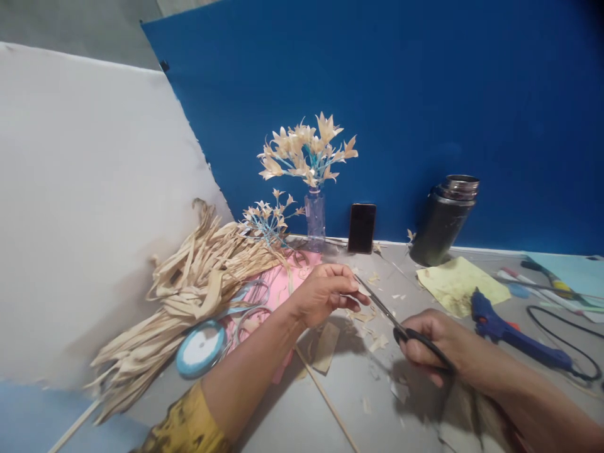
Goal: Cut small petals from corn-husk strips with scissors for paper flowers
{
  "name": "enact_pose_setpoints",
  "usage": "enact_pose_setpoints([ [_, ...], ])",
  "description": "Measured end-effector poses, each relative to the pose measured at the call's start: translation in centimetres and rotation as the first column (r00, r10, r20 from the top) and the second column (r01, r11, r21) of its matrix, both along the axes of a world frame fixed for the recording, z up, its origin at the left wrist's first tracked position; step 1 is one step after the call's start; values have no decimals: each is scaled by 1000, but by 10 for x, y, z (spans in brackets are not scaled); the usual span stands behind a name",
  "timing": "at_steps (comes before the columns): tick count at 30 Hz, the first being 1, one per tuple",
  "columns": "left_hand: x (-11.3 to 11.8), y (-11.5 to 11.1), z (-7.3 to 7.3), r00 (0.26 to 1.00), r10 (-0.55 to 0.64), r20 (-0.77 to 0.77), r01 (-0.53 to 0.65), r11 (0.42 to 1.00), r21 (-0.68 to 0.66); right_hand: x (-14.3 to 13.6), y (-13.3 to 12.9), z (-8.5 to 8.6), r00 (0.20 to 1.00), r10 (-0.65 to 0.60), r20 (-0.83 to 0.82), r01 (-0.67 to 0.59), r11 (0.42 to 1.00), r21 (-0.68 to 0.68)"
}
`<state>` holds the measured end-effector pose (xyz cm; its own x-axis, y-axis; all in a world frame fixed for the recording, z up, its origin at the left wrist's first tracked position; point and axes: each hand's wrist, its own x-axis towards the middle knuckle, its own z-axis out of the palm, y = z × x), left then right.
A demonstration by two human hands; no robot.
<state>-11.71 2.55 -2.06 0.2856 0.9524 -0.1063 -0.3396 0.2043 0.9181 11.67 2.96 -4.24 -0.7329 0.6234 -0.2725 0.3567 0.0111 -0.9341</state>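
My right hand (431,346) is wrapped round the black handles of a pair of scissors (384,309), whose blades point up and left. Their tips reach the fingertips of my left hand (333,292). The left fingers are pinched together, and whatever lies between them is too small to make out. Beneath both hands, pale husk scraps (377,343) and a flat tan piece (326,347) lie on the grey table (344,402). A thin stick (325,396) runs toward the front edge.
Dried husks (189,302) and a blue ribbon roll (201,349) lie left. Husk flowers (306,151) stand in a clear bottle (315,220), beside a phone (362,228). On the right are a black flask (443,220), yellow paper (460,283) and a blue glue gun (519,340) with its cord.
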Motion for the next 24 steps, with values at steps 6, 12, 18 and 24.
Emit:
enact_pose_setpoints([
  [6,-1,1,0,1000,13,-12,-13,1000,-6,1,1,2,999,-7,50,5,999,36],
  [12,5,2,-7,997,72,3,-72,997,2,0,7,-6,989,-148,16,146,985,97],
  [18,15,0,-14,986,134,103,-121,985,-119,-6,7,-4,975,-205,-86,217,963,161],
  [24,28,-6,-19,952,212,219,-161,960,-228,-26,-7,-6,965,-223,-140,232,971,51],
])
